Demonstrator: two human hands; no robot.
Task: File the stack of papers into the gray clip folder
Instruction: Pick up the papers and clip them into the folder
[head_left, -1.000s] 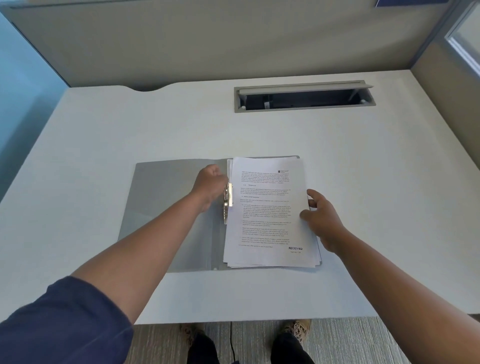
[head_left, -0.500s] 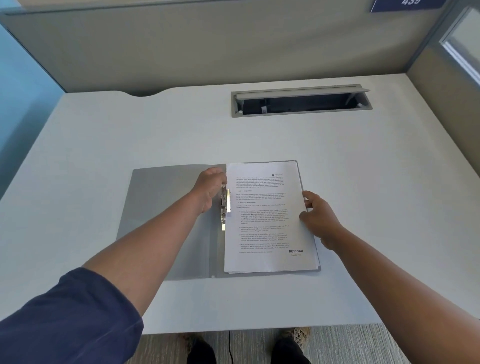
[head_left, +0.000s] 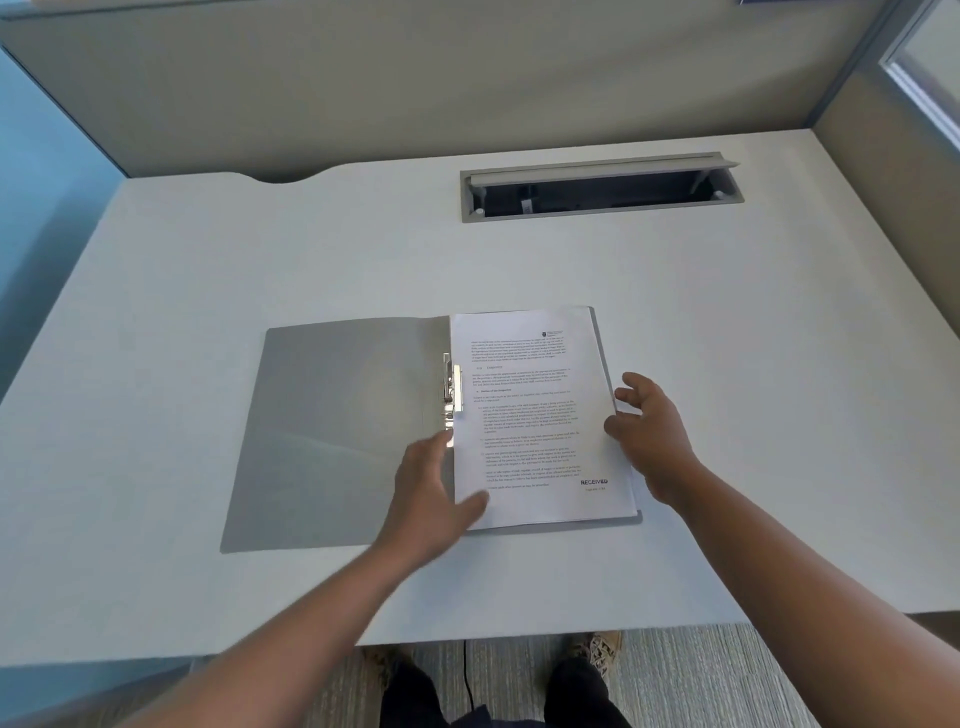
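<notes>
The left hand (head_left: 426, 499) has left the shiny metal clip (head_left: 453, 387) and dropped to the printed white paper stack's (head_left: 535, 415) near-left corner, fingers spread. The right hand (head_left: 649, 431) has opened beside the stack's right edge.

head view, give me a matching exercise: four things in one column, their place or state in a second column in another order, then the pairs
1. stack of papers
2. metal clip
3. left hand
4. right hand

a. at the folder's spine, along the papers' left edge
b. open, at the papers' right edge
c. on the right half of the open gray folder
d. open, by the papers' lower left corner

Pairs: 1-c, 2-a, 3-d, 4-b
</notes>
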